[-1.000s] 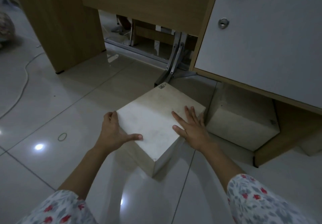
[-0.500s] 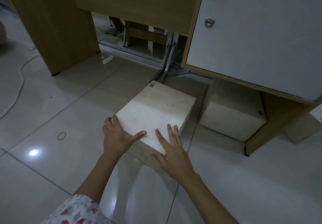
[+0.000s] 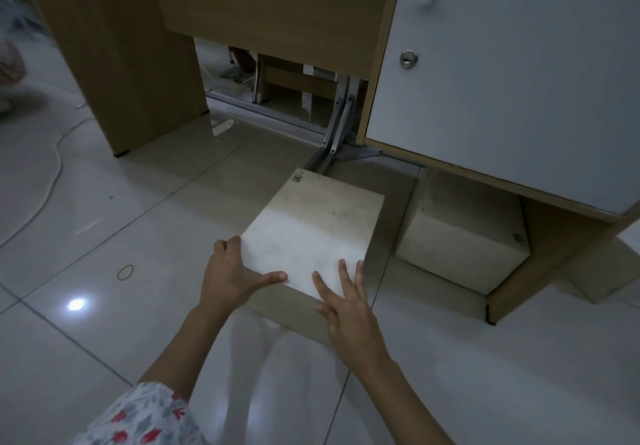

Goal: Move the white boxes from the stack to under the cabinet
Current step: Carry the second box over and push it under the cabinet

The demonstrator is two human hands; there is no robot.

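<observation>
both hands are on the near end of a white box (image 3: 313, 233) that sits on the tiled floor (image 3: 138, 209); left hand (image 3: 228, 276) is at the box's near-left corner, fingers curled around its left edge and thumb lying straight along the near edge of the top; right hand (image 3: 349, 306) is spread, its straight fingers resting on the near-right part of the top, palm off the near edge; this box lies in front of the cabinet (image 3: 512, 74), its far end toward the metal bracket (image 3: 337, 136) at the cabinet's lower left corner, and it is not under the cabinet; a second white box (image 3: 464, 236) stands just to its right, partly tucked beneath the cabinet's bottom edge, with a narrow gap of floor between the two; a small printed mark shows on the first box's far-left corner; a rubber band (image 3: 125, 272) lies on the tiles to the left, well apart from the boxes; a white cord (image 3: 52, 174) curves across the floor further left; a floral sleeve (image 3: 145, 417) covers the left forearm.
</observation>
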